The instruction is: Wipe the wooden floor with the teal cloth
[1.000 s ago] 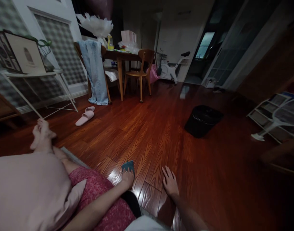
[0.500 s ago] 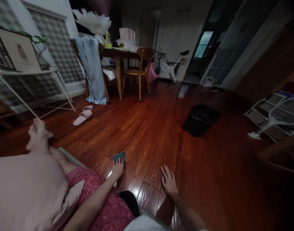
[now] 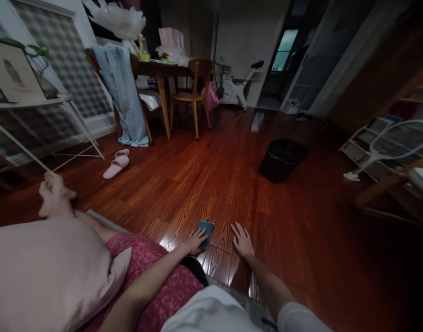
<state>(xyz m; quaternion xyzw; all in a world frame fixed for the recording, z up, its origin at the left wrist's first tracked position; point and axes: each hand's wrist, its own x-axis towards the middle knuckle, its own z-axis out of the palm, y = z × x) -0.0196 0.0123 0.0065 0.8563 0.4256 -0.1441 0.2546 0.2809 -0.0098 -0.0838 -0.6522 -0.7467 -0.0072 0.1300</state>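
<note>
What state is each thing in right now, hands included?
Left hand: open, fingers spread on the teal cloth
Teal cloth: lying on the wood floor, partly covered
Right hand: open, palm down, holding nothing
Black trash bin: upright, bag-lined; contents hidden
Pink slippers: on the floor, unworn
Blue jeans: draped over a chair back
Exercise bike: upright, unoccupied
Yellow bottle: upright

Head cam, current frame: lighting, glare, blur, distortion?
Head view: dim overall, lower right near black; head view: white glare on the floor near the left hand, teal pad still readable; head view: detail soft on the white racket-shaped object, cause unclear; head view: uprights lean toward the edges, likely wide-angle distortion.
</note>
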